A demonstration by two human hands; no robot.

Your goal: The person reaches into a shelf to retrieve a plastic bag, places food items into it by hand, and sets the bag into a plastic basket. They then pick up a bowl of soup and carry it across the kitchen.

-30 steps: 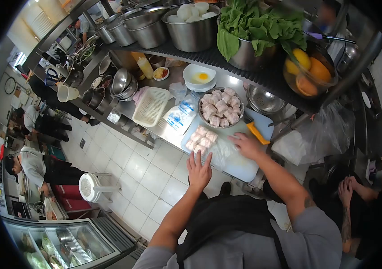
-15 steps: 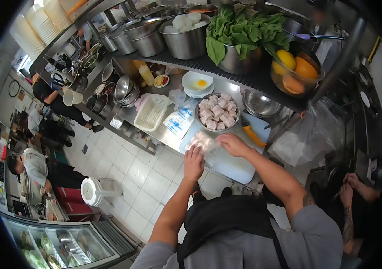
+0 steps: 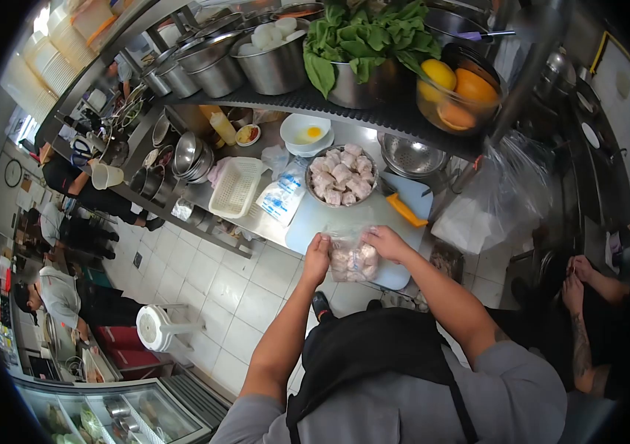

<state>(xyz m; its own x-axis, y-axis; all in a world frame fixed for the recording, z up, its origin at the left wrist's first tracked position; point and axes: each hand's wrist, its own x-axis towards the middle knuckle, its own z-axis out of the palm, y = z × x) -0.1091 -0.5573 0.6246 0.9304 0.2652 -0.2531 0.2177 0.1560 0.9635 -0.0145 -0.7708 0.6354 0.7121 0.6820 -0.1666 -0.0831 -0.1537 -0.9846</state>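
Note:
Between my hands hangs a clear plastic bag (image 3: 354, 262) with pale pinkish chunks inside. My left hand (image 3: 317, 257) pinches its upper left corner, and my right hand (image 3: 387, 244) grips the upper right corner. The bag is held over the near edge of a pale blue cutting board (image 3: 306, 222). Just beyond stands a metal bowl (image 3: 310, 189) heaped with small pale pink bundles (image 3: 341, 176) that look wrapped in plastic. An orange-handled knife (image 3: 406, 210) lies at the board's right side. Left of the board is a white plastic bag with blue print (image 3: 281, 200).
A cream basket (image 3: 235, 188) and bowls with an egg yolk (image 3: 307, 134) share the counter. Overhead, a shelf carries metal pots, leafy greens (image 3: 370, 41) and a tub of citrus (image 3: 457, 100). A person's hands (image 3: 577, 281) are at right; other people work at left.
The bag has come up off the board and towards me, and now hangs upright between both hands. My view has shifted slightly.

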